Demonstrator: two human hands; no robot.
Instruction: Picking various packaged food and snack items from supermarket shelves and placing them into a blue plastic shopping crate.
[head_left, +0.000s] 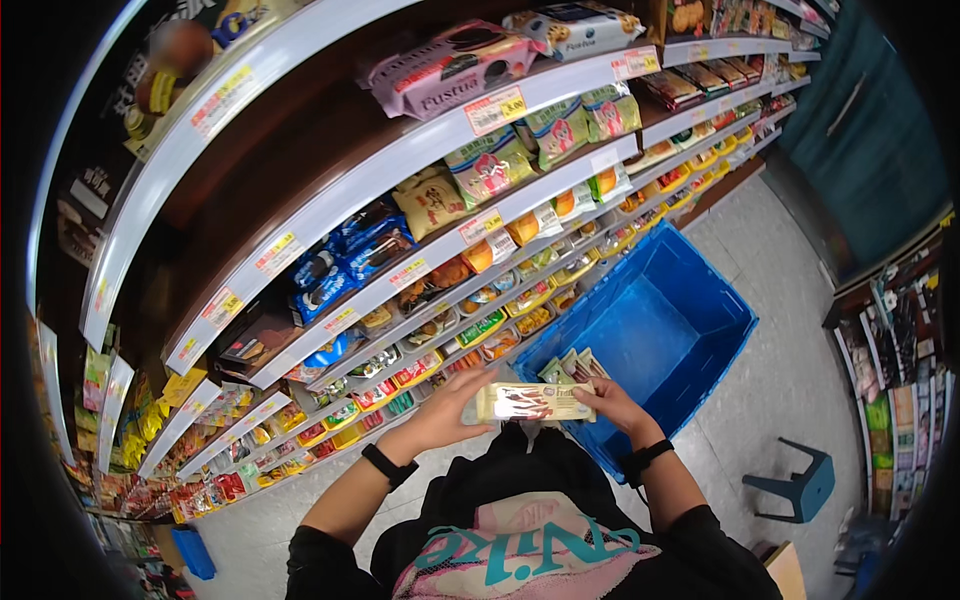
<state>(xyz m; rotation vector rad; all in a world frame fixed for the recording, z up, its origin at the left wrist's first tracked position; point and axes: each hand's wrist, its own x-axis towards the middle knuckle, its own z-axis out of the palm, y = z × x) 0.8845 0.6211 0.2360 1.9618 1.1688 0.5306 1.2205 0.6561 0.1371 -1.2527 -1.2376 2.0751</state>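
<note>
A cream-coloured snack packet (536, 403) with a picture of chocolate-coated sticks is held level in front of my body. My right hand (616, 407) pinches its right end between thumb and fingers. At the other end, my left hand (450, 411) has its thumb and fingers spread around the packet's edge; whether they touch it is hard to see. Just beyond the packet is a large blue plastic crate (652, 319) on the floor. Several small packets (576, 367) stand in its near left corner, and the rest of its bottom shows bare blue plastic.
Tiered snack shelves (390, 172) with price tags run along the left and far side, close to my left arm. A small blue-green stool (804, 484) stands on the tiled floor at right. Another shelf rack (892, 390) lines the right edge. A blue box (193, 553) lies at lower left.
</note>
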